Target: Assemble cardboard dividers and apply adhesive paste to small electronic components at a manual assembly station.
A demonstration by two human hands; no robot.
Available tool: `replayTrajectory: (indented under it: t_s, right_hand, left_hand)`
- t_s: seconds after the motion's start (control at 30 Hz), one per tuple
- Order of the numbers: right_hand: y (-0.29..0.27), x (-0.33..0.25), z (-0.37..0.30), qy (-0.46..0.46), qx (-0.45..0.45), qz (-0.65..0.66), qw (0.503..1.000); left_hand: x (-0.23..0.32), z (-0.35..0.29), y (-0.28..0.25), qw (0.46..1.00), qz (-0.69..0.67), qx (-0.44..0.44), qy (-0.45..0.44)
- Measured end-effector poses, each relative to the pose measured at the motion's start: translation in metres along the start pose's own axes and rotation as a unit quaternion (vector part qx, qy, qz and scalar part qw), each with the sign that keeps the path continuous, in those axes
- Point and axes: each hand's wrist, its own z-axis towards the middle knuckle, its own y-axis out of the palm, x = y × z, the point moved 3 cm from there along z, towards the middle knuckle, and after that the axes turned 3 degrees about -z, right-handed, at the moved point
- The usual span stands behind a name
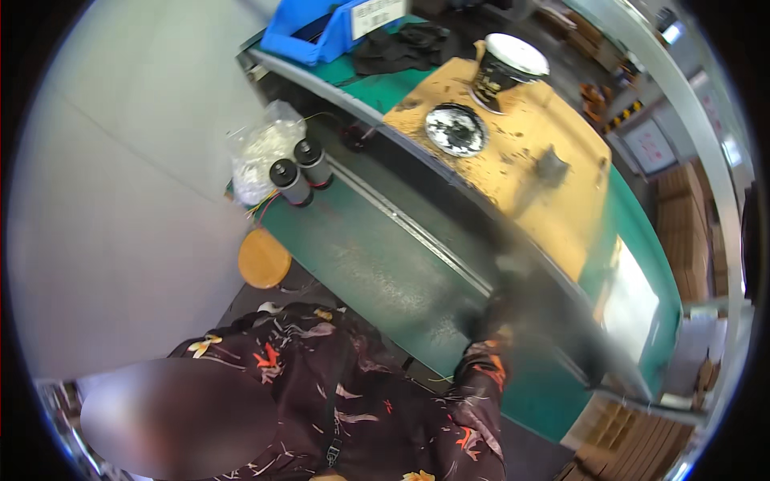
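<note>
A dark patterned sleeve reaches from the lower edge to my right hand (497, 309), which looks dark and is smeared by motion over the green bench (377, 268). A dark blur lies beside it along the raised shelf's edge; whether the hand holds anything cannot be made out. My left hand does not show, and a blurred oval covers the lower left. Two grey cylinders with black ends, like small motors (290, 183), stand at the bench's far left with thin coloured wires. Behind them sits a clear plastic bag (269, 148) with pale contents.
On the raised shelf, a stained tan board (521, 216) carries a black tub (507, 70), a smeared round lid (456, 130) and a grey lump (552, 167). A blue bin (321, 40) and black cloth (401, 48) lie left. A round stool (265, 258) and cardboard (682, 240) flank the bench.
</note>
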Motion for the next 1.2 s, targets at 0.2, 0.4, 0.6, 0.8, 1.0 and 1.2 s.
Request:
replayTrajectory:
  t_s: [0.2,0.4,0.6,0.8,1.0,1.2]
  right_hand:
    - [0.039,0.018,0.066,-0.079,-0.009,-0.033,0.996]
    - [0.033,-0.027,0.069,-0.063,-0.058,-0.003,0.996]
    - [0.039,-0.085,0.057,-0.066,-0.059,0.190,0.978]
    - [0.091,-0.184,-0.038,-0.306,0.097,0.314,0.894]
    - [0.115,-0.267,-0.194,-0.158,-0.197,0.532,0.808]
    - [0.082,-0.280,-0.260,-0.443,-0.282,0.375,0.764]
  left_hand:
    - [0.003,-0.030,0.030,0.996,-0.068,0.008,-0.058]
    - [0.040,-0.013,0.008,0.995,-0.063,0.058,0.042]
    - [0.205,-0.018,-0.105,0.976,-0.138,0.065,0.153]
    - [0.364,0.032,-0.134,0.940,-0.114,-0.041,0.320]
    - [0.451,0.025,-0.120,0.865,-0.174,-0.284,0.376]
    - [0.459,-0.024,-0.093,0.889,0.125,-0.093,0.431]
